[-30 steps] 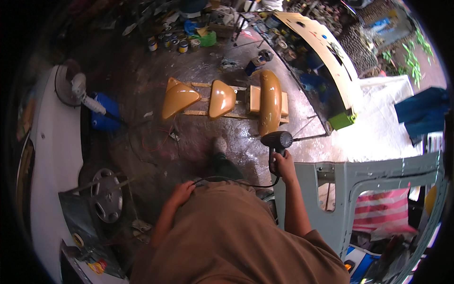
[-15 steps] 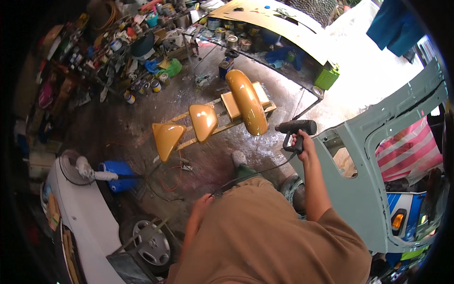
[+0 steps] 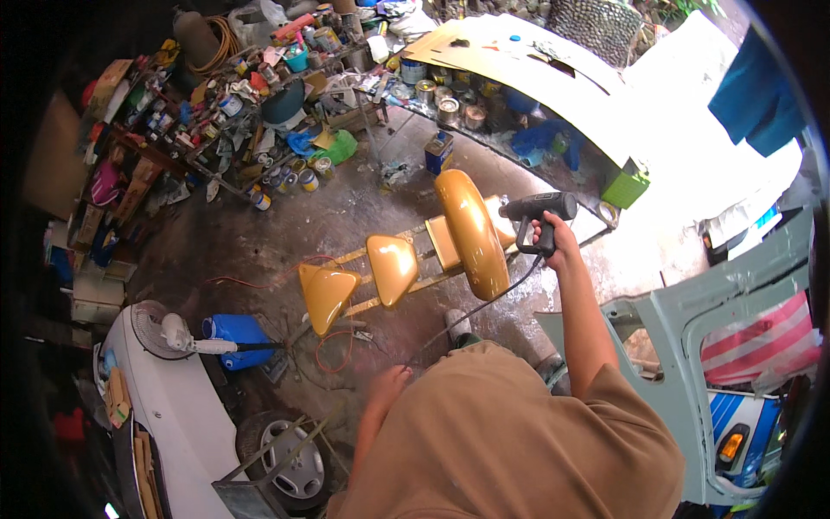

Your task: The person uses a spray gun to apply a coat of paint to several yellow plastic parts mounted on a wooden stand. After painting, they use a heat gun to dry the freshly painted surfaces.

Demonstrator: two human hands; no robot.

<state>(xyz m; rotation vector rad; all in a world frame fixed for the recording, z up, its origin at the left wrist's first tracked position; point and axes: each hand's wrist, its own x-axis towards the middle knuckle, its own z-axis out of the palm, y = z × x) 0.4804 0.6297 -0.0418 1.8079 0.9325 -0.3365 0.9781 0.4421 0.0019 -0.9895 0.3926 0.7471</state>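
Observation:
In my right hand (image 3: 556, 240) is a black heat gun (image 3: 540, 208), my fingers wrapped round its handle. Its nozzle points left, next to the upper part of a glossy gold fender (image 3: 471, 233). A dark power cord (image 3: 497, 300) runs from the handle down to my left hand (image 3: 389, 385), low in front of my body, whose closed fingers hold it, slightly blurred. Left of the fender, two gold triangular side covers (image 3: 392, 270) (image 3: 328, 296) and a boxy gold part (image 3: 442, 242) rest on a low ladder-like frame (image 3: 363, 305).
A grey-green vehicle body panel (image 3: 674, 346) stands close at my right. At left are a pale car panel (image 3: 186, 406), a fan (image 3: 160, 330), a blue container (image 3: 242, 333) and a wheel (image 3: 290, 458). Cluttered shelves and a low table holding a yellowish panel (image 3: 484, 48) lie beyond.
My view has shifted, so the gold parts appear lower. The heat gun has come closer to the fender's upper part. My left hand still holds the cord.

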